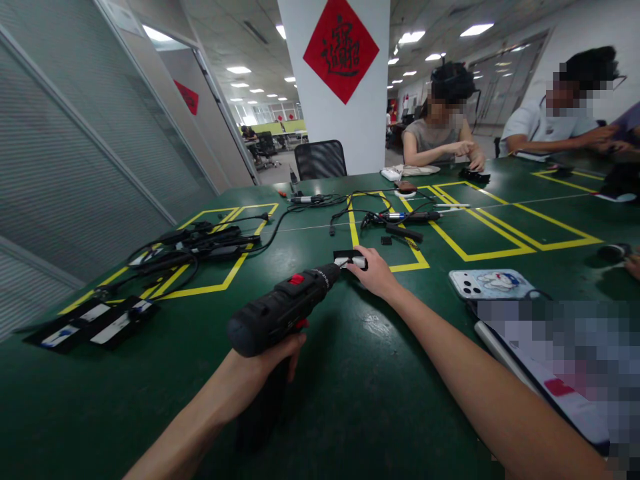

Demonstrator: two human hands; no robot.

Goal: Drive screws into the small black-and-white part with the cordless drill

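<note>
- Left hand (pixel 273 357) is clenched around the grip of a black cordless screwdriver (pixel 285 308). The tool has a red switch on top, is held nearly level, and its nose points away from the person.
- Right hand (pixel 377 272) is low on the green table (pixel 350 400), its fingers pinching a small black-and-white part (pixel 349 260) against the surface.
- The driver bit meets the part at its near edge, touching or just short; cannot tell which.
- The part lies at the near-left corner of a yellow taped box (pixel 410 267), straight ahead of the left hand and under the right fingertips.
- Progress, judged: the tool is lined up and the part is pinned, so set-up looks done. Any fastener is too small to see, so the driving itself cannot be confirmed.
- Two black plates (pixel 95 323) at far left lie well apart from both hands.
- Around: a tangle of black cables (pixel 200 243) to the left, pen-like tools (pixel 405 217) beyond the part, and a phone (pixel 490 283) near the right forearm.
- Two other people (pixel 440 127) sit at the far side, their hands on their own items.
</note>
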